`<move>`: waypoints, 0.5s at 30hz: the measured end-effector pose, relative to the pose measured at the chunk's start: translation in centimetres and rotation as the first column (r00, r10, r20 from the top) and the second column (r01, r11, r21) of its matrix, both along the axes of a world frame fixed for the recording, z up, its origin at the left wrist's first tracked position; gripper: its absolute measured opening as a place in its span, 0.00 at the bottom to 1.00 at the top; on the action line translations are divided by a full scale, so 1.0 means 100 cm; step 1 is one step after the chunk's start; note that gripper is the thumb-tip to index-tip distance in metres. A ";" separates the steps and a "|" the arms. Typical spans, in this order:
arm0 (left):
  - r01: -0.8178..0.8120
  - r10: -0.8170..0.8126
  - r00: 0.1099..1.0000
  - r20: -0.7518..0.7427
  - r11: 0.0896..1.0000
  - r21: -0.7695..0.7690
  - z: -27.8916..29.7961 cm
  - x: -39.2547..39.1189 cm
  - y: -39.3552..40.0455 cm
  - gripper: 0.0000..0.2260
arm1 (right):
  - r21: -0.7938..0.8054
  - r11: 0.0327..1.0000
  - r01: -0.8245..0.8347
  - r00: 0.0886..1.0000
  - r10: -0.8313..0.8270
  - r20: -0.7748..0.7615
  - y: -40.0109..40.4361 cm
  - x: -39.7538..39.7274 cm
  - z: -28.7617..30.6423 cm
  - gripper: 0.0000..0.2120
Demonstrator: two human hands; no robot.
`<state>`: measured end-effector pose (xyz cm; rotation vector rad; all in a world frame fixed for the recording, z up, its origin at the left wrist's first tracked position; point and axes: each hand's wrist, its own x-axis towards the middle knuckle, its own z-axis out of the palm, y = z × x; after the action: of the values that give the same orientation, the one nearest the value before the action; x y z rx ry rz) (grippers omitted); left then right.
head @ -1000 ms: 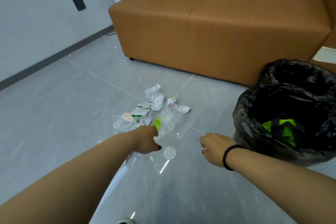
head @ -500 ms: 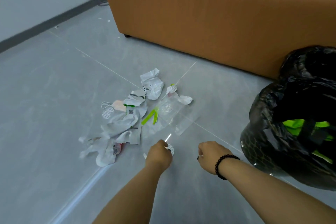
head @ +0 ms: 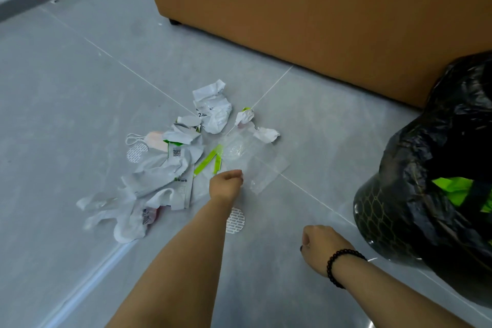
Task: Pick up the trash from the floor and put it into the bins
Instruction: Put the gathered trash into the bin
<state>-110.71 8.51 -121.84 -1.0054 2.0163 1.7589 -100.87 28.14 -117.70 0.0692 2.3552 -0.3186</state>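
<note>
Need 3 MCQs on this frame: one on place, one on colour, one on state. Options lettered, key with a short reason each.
1. Where is the bin with the black bag?
A. right of the trash pile
B. left of the pile
C. on the sofa

2. What colour are the strips in the pile?
A. red
B. bright green
C. blue

3. How is the right hand?
A. flat on the floor
B. fingers curled, off the pile
C. inside the bin

Key: 1 A, the bin stands at the right edge, the trash pile mid-floor. 2 B, both strips are lime green. 3 B, it is curled near the bin while the left hand reaches the clear plastic bag.

Left hand (head: pixel 225 184) now farther forward, off disc (head: pixel 236 220).
</note>
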 end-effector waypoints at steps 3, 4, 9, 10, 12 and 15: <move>-0.188 0.189 0.981 -0.039 0.982 0.010 -0.005 0.001 -0.005 0.07 | -0.006 0.999 0.039 0.999 -0.039 -0.009 0.003 -0.003 -0.005 0.10; -0.257 0.256 0.966 -0.039 0.966 -0.009 -0.008 0.002 -0.008 0.05 | -0.010 0.999 0.047 0.999 -0.047 -0.013 0.003 -0.003 -0.006 0.10; -0.279 0.292 0.956 0.016 0.927 -0.252 -0.009 0.007 -0.012 0.28 | -0.020 0.999 0.029 1.000 -0.029 0.008 -0.005 -0.001 -0.010 0.10; -0.228 0.245 0.969 0.028 0.932 -0.282 -0.010 0.008 -0.013 0.32 | -0.023 1.000 0.022 1.000 -0.022 0.012 -0.008 0.000 -0.011 0.10; -0.143 0.164 0.985 0.045 0.942 -0.305 -0.016 0.008 -0.014 0.34 | -0.030 1.000 0.009 1.000 -0.009 0.016 -0.012 0.001 -0.012 0.11; -0.075 0.108 0.991 0.075 0.933 -0.353 -0.021 0.006 -0.019 0.30 | -0.037 0.999 -0.010 1.000 0.011 0.025 -0.017 0.003 -0.013 0.11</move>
<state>-110.06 6.63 -123.92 -1.2793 2.3047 1.3896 -100.58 26.48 -119.02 0.0426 2.3227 -0.3542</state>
